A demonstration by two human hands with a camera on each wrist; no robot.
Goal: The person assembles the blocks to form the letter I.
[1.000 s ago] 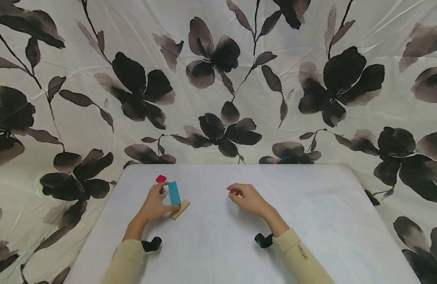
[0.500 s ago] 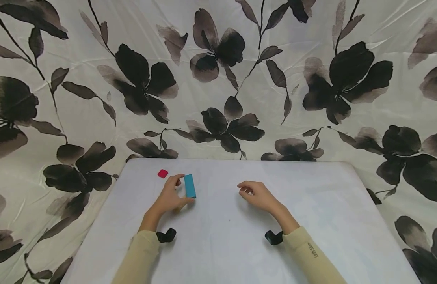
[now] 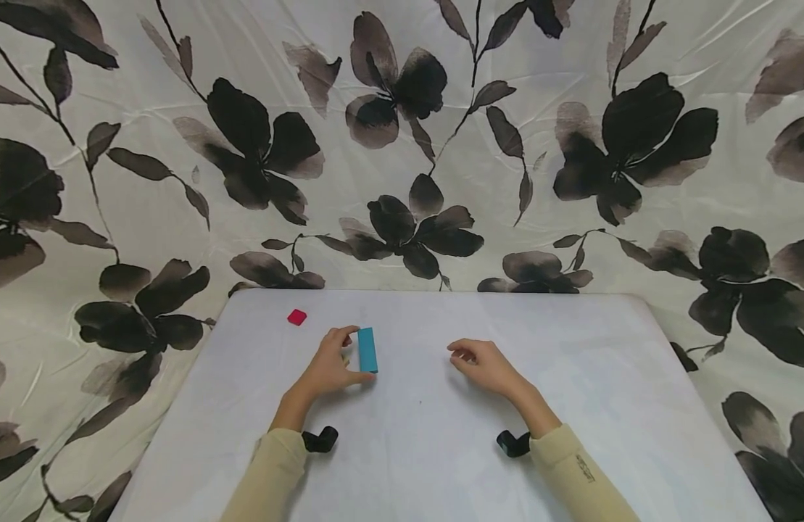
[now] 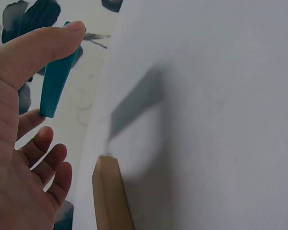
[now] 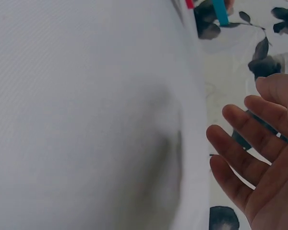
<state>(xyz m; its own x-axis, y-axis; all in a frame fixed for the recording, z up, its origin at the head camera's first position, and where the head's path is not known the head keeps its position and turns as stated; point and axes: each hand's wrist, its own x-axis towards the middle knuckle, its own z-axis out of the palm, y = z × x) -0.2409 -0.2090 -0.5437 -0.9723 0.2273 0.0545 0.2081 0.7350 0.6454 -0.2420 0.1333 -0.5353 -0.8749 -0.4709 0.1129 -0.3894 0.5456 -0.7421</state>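
My left hand (image 3: 328, 366) pinches a blue rectangular block (image 3: 367, 350) by its two ends, between thumb and index finger. In the left wrist view the blue block (image 4: 58, 86) is raised over the white table, its shadow falling on the surface. The other fingers of that hand curl loosely. Beneath the left hand lies a wooden block (image 4: 110, 194), mostly hidden by the hand in the head view. Further back and to the left is a red block (image 3: 297, 317). My right hand (image 3: 483, 364) hovers over the table with relaxed fingers, holding nothing.
The white table (image 3: 428, 464) has its far edge just beyond the red block. A cloth (image 3: 402, 159) with dark flowers hangs behind it. Black wrist devices (image 3: 321, 439) sit at both sleeves' cuffs.
My left hand has carried the blue block to the right, away from the red one. The wooden block is now mostly covered by that hand. The right hand has shifted slightly right.
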